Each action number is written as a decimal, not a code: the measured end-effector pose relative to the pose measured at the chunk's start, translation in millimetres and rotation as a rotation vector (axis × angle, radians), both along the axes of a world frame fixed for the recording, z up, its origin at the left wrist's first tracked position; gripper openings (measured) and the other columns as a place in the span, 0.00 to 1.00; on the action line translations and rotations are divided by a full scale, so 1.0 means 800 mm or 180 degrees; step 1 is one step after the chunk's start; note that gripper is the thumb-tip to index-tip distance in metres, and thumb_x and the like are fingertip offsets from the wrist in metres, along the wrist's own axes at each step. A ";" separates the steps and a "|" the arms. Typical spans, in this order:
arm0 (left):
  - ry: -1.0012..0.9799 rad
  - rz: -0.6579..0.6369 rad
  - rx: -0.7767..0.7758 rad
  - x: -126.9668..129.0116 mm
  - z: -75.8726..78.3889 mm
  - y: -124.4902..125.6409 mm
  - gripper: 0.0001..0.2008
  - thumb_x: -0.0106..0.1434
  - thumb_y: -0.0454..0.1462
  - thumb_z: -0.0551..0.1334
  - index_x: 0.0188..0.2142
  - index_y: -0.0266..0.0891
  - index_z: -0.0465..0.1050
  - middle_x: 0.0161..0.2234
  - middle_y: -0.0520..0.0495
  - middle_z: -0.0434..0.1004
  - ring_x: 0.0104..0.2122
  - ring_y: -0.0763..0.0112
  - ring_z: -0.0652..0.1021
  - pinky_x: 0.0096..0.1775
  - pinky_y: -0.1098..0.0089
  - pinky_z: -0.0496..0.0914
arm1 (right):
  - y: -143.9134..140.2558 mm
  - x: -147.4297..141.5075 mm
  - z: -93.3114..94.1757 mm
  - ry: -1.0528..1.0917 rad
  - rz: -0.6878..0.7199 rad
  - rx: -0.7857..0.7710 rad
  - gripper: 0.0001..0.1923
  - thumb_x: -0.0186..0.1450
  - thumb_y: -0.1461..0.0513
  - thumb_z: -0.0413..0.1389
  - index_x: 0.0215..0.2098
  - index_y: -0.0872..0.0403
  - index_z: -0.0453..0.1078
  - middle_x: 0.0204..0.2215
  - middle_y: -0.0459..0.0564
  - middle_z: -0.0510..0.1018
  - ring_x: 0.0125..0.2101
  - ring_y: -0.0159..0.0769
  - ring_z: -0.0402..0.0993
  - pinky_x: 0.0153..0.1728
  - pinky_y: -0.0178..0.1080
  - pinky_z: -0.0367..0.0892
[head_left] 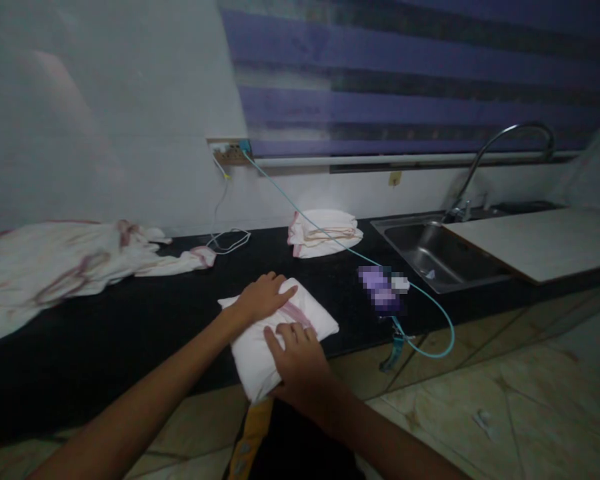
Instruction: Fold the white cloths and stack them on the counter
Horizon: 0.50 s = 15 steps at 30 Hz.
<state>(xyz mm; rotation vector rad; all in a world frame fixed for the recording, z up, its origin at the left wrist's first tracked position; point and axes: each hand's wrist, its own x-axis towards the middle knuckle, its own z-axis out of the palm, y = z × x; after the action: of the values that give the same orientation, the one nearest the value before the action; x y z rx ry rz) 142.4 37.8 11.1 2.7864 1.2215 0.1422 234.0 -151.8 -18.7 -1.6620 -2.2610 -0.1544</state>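
A white cloth [253, 360] with a pinkish stripe lies folded into a thick packet at the front edge of the black counter, its near corner jutting past the edge. Across its upper left part rests my left hand [264, 297], palm down with the fingers stretched out. My right hand [300, 357] lies on the lower right part, fingers spread over the top; the underside of this hand is hidden. Farther back, a second folded white cloth [325, 233] with pink edging sits by the wall. A loose, crumpled white cloth [65, 267] with reddish trim spreads over the counter's left end.
A blurred purple phone-like object [380, 290] lies to the right, beside a light-blue cable [300, 209] running from the wall socket [229, 152]. Beyond are a steel sink [405, 250], a curved faucet [495, 143] and a pale board [545, 240]. A white cord [233, 243] curls near the wall.
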 end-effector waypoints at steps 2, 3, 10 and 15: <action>0.0053 -0.0240 0.0062 -0.012 -0.002 0.005 0.31 0.73 0.56 0.46 0.58 0.40 0.74 0.52 0.35 0.75 0.51 0.53 0.75 0.53 0.56 0.69 | -0.009 0.007 -0.005 -0.0019 -0.0011 0.0147 0.39 0.66 0.55 0.65 0.69 0.57 0.59 0.54 0.61 0.74 0.47 0.48 0.70 0.45 0.48 0.66; 0.0129 -0.0447 0.0097 -0.018 -0.002 0.008 0.28 0.74 0.53 0.47 0.59 0.41 0.73 0.53 0.35 0.75 0.51 0.54 0.74 0.54 0.57 0.68 | -0.013 0.010 -0.008 -0.0010 -0.0038 0.0217 0.34 0.68 0.58 0.62 0.69 0.56 0.59 0.54 0.60 0.74 0.47 0.47 0.70 0.45 0.48 0.66; 0.0404 -0.0846 0.0120 -0.066 0.000 0.028 0.24 0.74 0.39 0.46 0.63 0.40 0.70 0.64 0.34 0.70 0.63 0.51 0.67 0.63 0.50 0.64 | -0.030 0.020 -0.017 0.0124 -0.0006 0.0438 0.27 0.71 0.63 0.55 0.68 0.55 0.61 0.56 0.59 0.74 0.51 0.47 0.68 0.51 0.51 0.63; -0.0092 -0.0504 -0.0256 -0.073 -0.010 0.015 0.24 0.73 0.46 0.51 0.62 0.42 0.71 0.67 0.35 0.67 0.69 0.49 0.62 0.67 0.44 0.59 | -0.024 0.011 -0.010 0.0160 -0.0265 0.0456 0.30 0.71 0.62 0.54 0.71 0.57 0.59 0.52 0.61 0.76 0.51 0.50 0.69 0.53 0.55 0.64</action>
<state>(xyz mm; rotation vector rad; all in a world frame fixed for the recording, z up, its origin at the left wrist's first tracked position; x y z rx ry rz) 83.6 49.6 2.7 2.7861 0.9729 0.1181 243.0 -171.3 -26.9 -1.6666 -2.0932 -0.2841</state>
